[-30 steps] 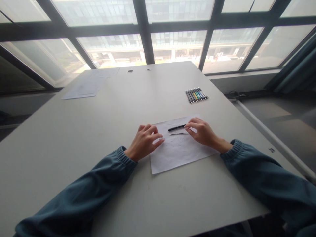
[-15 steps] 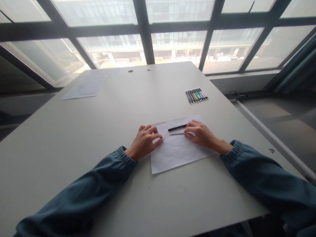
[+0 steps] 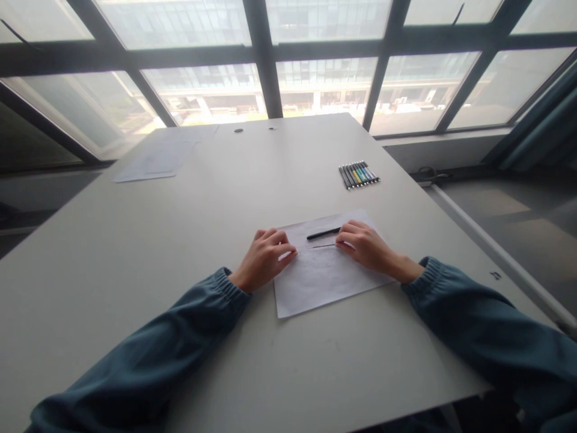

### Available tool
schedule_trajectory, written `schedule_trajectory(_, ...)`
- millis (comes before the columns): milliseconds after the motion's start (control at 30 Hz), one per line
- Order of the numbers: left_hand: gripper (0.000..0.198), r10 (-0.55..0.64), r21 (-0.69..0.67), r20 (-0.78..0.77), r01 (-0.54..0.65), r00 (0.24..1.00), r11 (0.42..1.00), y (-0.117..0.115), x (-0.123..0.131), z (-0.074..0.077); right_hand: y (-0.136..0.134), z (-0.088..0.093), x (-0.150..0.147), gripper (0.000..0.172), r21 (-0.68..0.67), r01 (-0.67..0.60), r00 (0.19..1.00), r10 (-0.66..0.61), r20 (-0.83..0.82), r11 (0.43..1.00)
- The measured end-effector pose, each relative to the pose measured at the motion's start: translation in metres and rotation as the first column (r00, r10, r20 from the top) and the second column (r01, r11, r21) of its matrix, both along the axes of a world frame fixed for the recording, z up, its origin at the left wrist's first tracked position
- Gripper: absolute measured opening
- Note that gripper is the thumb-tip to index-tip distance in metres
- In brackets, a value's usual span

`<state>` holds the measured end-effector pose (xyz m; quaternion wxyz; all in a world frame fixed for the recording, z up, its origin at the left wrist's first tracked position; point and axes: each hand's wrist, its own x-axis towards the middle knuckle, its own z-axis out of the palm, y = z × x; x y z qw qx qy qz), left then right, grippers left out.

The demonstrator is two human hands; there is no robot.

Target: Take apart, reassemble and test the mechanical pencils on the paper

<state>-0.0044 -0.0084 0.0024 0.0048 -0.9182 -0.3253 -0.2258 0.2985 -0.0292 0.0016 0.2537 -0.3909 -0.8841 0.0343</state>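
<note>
Head view now, and both bare hands are down at a white rectangular sheet of paper (image 3: 329,291) set askew near the front edge of a broad white table (image 3: 189,234). Right hand (image 3: 366,246) on the right half of the sheet, thumb and forefinger closed on one end of a thin dark rod (image 3: 323,246), its free end pointing left across the paper! Just beyond it, roughly parallel, lies a black stick-shaped pen barrel (image 3: 323,233), its right end meeting the fingers; whether they touch it, I cannot tell. Over to the left hand (image 3: 265,258), at the sheet's left edge, thumb and forefinger drawn close together; whether anything small sits between those tips, I cannot tell. Faint grey marks dot the paper between the hands. Farther back on the right, a neat row of slim pens, black with yellow, green and blue among them (image 3: 359,175); far left, some flat white papers (image 3: 151,162), and behind everything, dark-framed glass windows (image 3: 327,84).
</note>
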Motion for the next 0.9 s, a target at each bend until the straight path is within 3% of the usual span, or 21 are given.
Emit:
schedule_trajectory(300, 0.017, 0.033, 0.055, 0.081, -0.038, 0.996, 0.998, -0.002, 0.002, 0.002, -0.005, 0.004, -0.006, 0.021, 0.046, -0.029, 0.998, 0.032, -0.049, 0.999)
schedule_trajectory(900, 0.008, -0.053, 0.145, 0.138, 0.033, 0.989, 0.989, -0.004, 0.007, 0.006, -0.009, 0.009, -0.012, 0.021, 0.098, -0.043, 0.999, 0.043, -0.002, 0.994)
